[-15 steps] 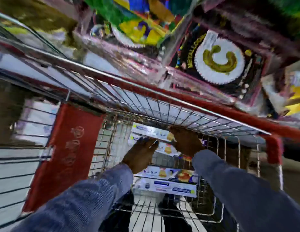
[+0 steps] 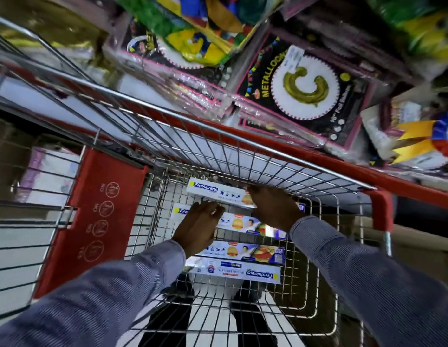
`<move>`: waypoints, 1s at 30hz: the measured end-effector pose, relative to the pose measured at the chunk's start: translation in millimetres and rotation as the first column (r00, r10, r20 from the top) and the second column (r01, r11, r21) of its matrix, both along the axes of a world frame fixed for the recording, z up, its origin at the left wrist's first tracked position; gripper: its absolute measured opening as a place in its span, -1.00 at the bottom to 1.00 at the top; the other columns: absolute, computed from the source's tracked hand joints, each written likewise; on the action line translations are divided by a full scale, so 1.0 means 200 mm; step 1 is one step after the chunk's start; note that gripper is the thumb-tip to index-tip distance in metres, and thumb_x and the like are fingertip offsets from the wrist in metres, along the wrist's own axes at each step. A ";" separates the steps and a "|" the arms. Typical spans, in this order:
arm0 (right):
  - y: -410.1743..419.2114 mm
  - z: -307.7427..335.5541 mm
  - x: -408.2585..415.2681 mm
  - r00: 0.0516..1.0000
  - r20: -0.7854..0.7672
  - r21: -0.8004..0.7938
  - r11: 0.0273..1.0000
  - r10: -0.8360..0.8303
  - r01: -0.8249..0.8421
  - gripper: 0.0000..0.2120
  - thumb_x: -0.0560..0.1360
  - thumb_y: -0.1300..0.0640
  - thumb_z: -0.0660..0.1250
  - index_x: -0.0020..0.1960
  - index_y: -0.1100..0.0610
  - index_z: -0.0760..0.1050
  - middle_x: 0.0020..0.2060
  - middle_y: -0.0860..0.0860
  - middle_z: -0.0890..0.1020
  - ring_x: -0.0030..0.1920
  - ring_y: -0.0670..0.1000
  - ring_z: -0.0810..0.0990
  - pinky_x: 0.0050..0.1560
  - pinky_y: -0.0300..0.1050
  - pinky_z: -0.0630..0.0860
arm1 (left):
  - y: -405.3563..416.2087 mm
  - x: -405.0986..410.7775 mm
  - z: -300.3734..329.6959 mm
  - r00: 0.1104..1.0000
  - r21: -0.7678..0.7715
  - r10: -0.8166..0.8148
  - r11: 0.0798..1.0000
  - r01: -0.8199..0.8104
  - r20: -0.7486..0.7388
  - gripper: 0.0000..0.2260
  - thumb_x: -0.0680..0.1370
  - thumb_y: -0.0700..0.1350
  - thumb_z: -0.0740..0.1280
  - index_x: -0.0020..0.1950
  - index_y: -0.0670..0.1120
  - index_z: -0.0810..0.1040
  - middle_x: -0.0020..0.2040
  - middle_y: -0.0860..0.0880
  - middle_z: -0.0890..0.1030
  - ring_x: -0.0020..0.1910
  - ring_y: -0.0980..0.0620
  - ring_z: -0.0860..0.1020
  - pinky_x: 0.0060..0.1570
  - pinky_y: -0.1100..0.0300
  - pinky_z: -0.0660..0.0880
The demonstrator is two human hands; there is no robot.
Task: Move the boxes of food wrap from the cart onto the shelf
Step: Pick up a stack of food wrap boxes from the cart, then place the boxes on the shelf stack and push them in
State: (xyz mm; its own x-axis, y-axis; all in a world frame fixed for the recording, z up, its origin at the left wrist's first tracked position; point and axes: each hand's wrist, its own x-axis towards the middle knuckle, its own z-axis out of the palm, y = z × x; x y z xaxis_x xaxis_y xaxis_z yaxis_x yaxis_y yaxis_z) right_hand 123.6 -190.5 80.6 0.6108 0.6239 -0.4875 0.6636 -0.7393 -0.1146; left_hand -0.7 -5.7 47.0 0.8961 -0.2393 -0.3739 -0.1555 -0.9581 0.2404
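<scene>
Shop aisle, wire cart (image 2: 243, 156) holding four food wrap boxes (image 2: 243, 251), left hand (image 2: 200, 226) spread, right hand (image 2: 273, 204) gripping top box (image 2: 212, 192)

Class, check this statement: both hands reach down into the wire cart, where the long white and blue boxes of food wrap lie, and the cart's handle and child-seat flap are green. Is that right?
Not quite. The head view shows both the left hand and right hand on the boxes of food wrap in the cart, but the handle and flap are red, not green.
</scene>
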 end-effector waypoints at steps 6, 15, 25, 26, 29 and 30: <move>-0.04 0.72 -0.06 0.999 0.003 0.125 0.992 0.034 -0.035 -0.56 0.44 0.00 0.35 0.28 0.09 0.45 0.06 0.15 0.66 0.05 0.22 0.64 -0.05 0.00 0.55 | 0.05 -0.08 0.69 0.990 -0.120 0.031 0.993 -0.014 0.140 -0.43 0.37 -0.16 0.40 0.38 -0.15 0.44 0.21 -0.15 0.63 0.16 -0.20 0.60 0.16 -0.04 0.59; -0.03 2.05 0.04 0.994 0.093 0.362 0.928 0.061 -0.090 -0.66 0.42 -0.03 0.39 0.16 0.06 0.59 -0.13 0.00 0.72 -0.28 -0.10 0.55 -0.30 -0.16 0.46 | 0.11 0.01 1.94 0.915 -0.284 0.073 0.958 0.047 0.397 -0.41 0.32 -0.08 0.46 0.34 0.11 0.45 0.26 0.03 0.63 0.22 0.05 0.56 0.21 0.26 0.41; -0.15 2.95 0.28 0.943 0.310 0.465 0.885 -0.125 -0.035 -0.61 0.42 -0.01 0.44 0.22 0.09 0.61 -0.03 -0.05 0.69 0.00 0.01 0.61 -0.01 -0.08 0.52 | 0.14 0.39 2.77 0.874 -0.337 0.103 0.939 0.073 0.476 -0.51 0.36 -0.11 0.49 0.27 0.16 0.56 0.17 0.19 0.65 0.17 0.24 0.58 0.19 0.28 0.52; -0.16 3.01 0.32 0.936 0.325 0.472 0.881 -0.137 -0.035 -0.63 0.42 0.00 0.44 0.19 0.08 0.62 -0.06 -0.09 0.69 -0.02 0.01 0.62 0.00 -0.08 0.53 | 0.14 0.44 2.83 0.874 -0.342 0.108 0.937 0.070 0.475 -0.52 0.37 -0.13 0.50 0.26 0.13 0.57 0.17 0.18 0.65 0.16 0.24 0.59 0.19 0.26 0.53; -0.16 3.03 0.49 0.932 0.306 0.480 0.877 -0.196 0.027 -0.66 0.43 0.05 0.42 0.20 0.07 0.62 0.04 0.04 0.73 0.01 0.05 0.68 0.04 -0.07 0.59 | 0.13 0.58 2.92 0.879 -0.345 0.117 0.937 0.056 0.461 -0.52 0.36 -0.14 0.51 0.26 0.11 0.58 0.22 0.19 0.62 0.18 0.25 0.57 0.25 0.22 0.51; -0.15 3.02 0.55 0.930 0.300 0.474 0.879 -0.214 0.049 -0.63 0.45 0.06 0.41 0.24 0.09 0.59 0.10 0.08 0.71 0.06 0.08 0.67 0.08 -0.05 0.58 | 0.12 0.62 2.94 0.879 -0.339 0.120 0.939 0.050 0.462 -0.53 0.37 -0.14 0.52 0.27 0.10 0.58 0.23 0.19 0.61 0.18 0.23 0.56 0.27 0.25 0.49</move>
State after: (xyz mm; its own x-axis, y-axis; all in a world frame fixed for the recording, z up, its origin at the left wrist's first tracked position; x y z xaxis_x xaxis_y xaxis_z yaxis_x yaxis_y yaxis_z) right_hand 233.7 -220.8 685.2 0.7767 0.6253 0.0756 0.6223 -0.7431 -0.2460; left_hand 123.3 17.9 634.3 0.9530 -0.2371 0.1884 -0.2984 -0.8417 0.4501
